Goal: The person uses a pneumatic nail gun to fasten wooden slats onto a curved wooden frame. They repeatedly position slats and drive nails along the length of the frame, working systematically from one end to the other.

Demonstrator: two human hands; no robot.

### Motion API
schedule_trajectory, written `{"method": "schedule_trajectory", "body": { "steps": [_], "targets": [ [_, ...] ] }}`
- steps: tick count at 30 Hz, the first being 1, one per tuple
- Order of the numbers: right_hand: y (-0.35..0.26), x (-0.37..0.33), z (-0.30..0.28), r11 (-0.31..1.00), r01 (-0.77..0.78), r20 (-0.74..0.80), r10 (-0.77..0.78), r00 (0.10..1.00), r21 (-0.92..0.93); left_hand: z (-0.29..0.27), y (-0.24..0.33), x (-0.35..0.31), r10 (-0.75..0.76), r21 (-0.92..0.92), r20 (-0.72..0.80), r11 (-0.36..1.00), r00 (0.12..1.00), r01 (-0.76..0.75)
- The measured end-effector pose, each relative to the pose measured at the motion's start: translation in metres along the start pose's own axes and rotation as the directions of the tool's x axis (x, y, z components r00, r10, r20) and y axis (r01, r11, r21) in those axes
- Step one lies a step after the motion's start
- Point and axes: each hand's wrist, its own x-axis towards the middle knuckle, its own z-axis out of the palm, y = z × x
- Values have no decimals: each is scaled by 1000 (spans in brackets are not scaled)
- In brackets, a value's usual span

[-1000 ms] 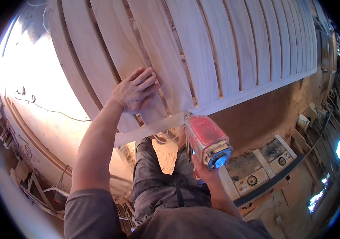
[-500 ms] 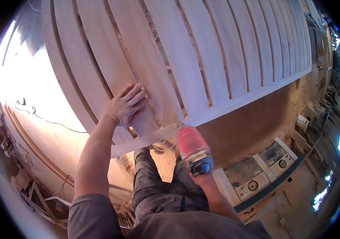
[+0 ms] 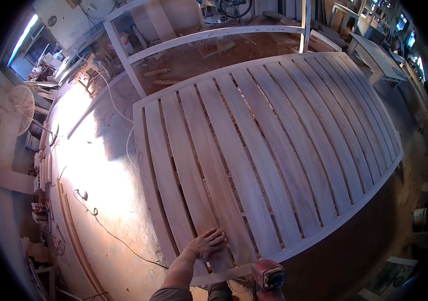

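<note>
A large slatted wooden frame (image 3: 254, 150) lies before me, its pale slats running side by side with narrow gaps between them. My left hand (image 3: 208, 245) rests on a slat near the frame's close edge, fingers laid across the wood and holding nothing. To its right, at the near rail (image 3: 224, 276), my right hand (image 3: 271, 295) grips a red and black power tool (image 3: 268, 275). Only a little of that hand shows at the lower rim, and the tool's working end is hidden. I cannot tell whether the tool touches the rail.
A tall wooden frame (image 3: 214, 34) stands beyond the slats. A dark cord (image 3: 119, 240) trails over the sunlit floor at left, and a white cord (image 3: 116, 104) runs beside the frame. A pedestal fan (image 3: 22, 105) is far left. A wooden table (image 3: 377, 56) stands at back right.
My view has tilted up, bringing the whole slatted frame and the room behind into sight. Both hands now appear lower in the picture; the left stays on the slats, the right on the tool.
</note>
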Motion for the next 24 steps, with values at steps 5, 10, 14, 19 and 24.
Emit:
{"method": "schedule_trajectory", "body": {
  "steps": [5, 10, 14, 19, 24],
  "targets": [
    [35, -29, 8, 1000, -26, -65, 26, 998, -11, 2, -16, 8, 51, 12, 65, 999, 997, -52],
    [31, -58, 14, 988, -145, -3, 145, 989, -60, -4, -1, 13, -16, -93, 197, 995, 980, 35],
    [57, -67, 35, 947, -166, -72, 192, 979, 276, 6, -4, 10, -42, 37, 57, 998, 997, 40],
    [104, -91, 66, 397, -233, 68, 387, 920, 888, -3, -3, 21, -53, -92, -68, 995, 996, 47],
    [15, -80, 1, -19, -172, 172, 234, 957, 985, -40, 25, 90, -119, -168, -309, 983, 944, 70]
  ]
}}
